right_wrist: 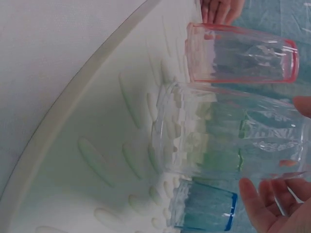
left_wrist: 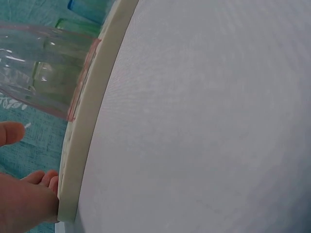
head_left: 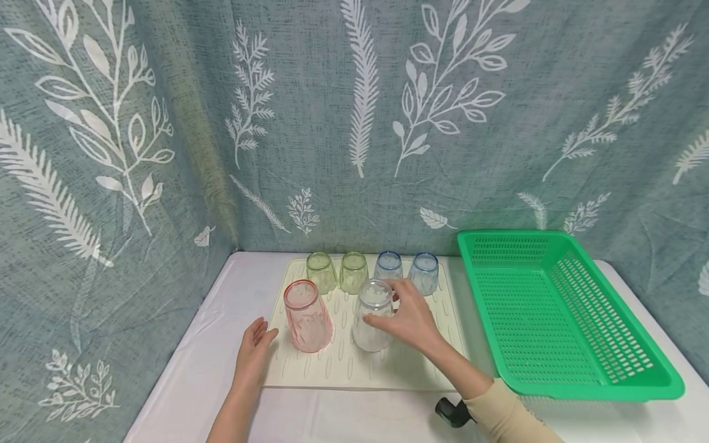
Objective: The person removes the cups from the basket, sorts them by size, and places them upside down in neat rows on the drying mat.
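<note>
A clear glass (head_left: 372, 323) stands on the cream ribbed mat (head_left: 354, 372), wider end down. My right hand (head_left: 410, 314) grips its upper part, the thumb at its near side and the fingers at its right side; in the right wrist view the fingertips (right_wrist: 247, 187) lie along the glass wall. To the left stands a taller pink glass (head_left: 310, 323) with a red ring on top, also wider end down. My left hand (head_left: 257, 344) is beside it at the mat's left edge, fingers loosely bent, holding nothing, apart from the pink glass.
Two small green glasses (head_left: 353, 274) and two small blue glasses (head_left: 424, 275) line the back of the mat. A green plastic basket (head_left: 554, 394) with perforated walls stands to the right. A patterned curtain (head_left: 310, 123) hangs behind the white table (head_left: 244, 289). A black object (head_left: 453, 412) sits by the right sleeve.
</note>
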Motion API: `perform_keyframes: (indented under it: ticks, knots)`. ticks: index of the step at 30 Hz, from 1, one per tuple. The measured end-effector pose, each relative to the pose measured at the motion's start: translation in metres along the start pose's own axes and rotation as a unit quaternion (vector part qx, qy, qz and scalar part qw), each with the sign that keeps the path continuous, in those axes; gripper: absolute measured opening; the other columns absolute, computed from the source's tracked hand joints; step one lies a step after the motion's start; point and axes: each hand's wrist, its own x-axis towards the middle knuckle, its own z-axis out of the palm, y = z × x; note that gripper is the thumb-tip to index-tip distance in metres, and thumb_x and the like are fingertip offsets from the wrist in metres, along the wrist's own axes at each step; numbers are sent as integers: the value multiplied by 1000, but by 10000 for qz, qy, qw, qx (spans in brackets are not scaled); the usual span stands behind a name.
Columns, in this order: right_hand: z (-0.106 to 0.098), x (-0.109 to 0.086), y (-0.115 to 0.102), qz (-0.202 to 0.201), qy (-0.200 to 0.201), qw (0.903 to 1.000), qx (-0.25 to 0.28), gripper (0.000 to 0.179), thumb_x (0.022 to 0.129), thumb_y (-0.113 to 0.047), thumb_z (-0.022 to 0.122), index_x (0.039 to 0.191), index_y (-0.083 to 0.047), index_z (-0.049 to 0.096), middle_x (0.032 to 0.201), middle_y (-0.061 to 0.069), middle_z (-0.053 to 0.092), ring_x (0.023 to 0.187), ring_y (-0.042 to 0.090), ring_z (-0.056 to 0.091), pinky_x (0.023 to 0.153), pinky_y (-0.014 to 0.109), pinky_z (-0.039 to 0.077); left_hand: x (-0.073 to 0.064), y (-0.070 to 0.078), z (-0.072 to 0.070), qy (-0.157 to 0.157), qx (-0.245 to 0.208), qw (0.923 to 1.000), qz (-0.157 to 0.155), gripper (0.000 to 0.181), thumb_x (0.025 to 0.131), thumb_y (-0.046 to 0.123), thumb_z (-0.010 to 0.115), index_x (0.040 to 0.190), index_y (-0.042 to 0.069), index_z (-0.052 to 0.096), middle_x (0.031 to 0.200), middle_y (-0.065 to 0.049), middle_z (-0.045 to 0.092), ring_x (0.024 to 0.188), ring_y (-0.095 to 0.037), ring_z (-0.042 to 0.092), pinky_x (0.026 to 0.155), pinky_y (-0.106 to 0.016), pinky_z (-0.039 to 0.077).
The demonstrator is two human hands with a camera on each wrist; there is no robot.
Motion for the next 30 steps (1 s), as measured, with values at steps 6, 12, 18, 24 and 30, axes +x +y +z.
perform_keyframes:
  ticks: [6, 12, 18, 24, 30]
  knots:
    - [1, -1, 1, -6, -58, 10000, -4, 69, 68, -39, 85, 125, -9, 61, 107, 3, 57, 89, 18, 53, 66, 32, 47, 0, -1, -1, -31, 0, 10000, -56, 69, 98, 14, 51, 151, -8, 14, 152, -30, 23, 142, -43, 20, 117, -49, 19]
    - [3, -2, 3, -64, -134, 9999, 29, 71, 71, -40, 84, 128, -7, 58, 114, 6, 57, 91, 19, 54, 68, 34, 48, 1, -1, -1, -56, -28, 10000, -36, 68, 98, 14, 51, 151, -8, 14, 152, -30, 23, 141, -43, 20, 117, -49, 19]
    - [4, -2, 3, -61, -185, 9998, 13, 72, 72, -40, 83, 130, -7, 57, 117, 7, 57, 94, 21, 55, 71, 35, 48, 2, -2, -1, -59, 6, 9999, -97, 69, 98, 15, 51, 152, -7, 14, 153, -29, 22, 142, -42, 20, 117, -48, 19]
    - [0, -3, 3, 47, -302, 9994, 130, 71, 74, -40, 82, 131, -7, 56, 121, 8, 57, 101, 27, 56, 76, 39, 50, 3, -2, 0, -72, 0, 10000, -69, 69, 97, 15, 51, 152, -7, 14, 153, -30, 22, 142, -43, 20, 117, -49, 19]
    - [-13, -8, 4, 293, -398, 9982, 348, 70, 76, -36, 82, 135, -11, 54, 129, 7, 55, 107, 29, 55, 79, 41, 50, 4, -2, 0, 22, 113, 9999, -73, 68, 98, 16, 51, 152, -7, 15, 152, -30, 24, 141, -43, 21, 116, -49, 20]
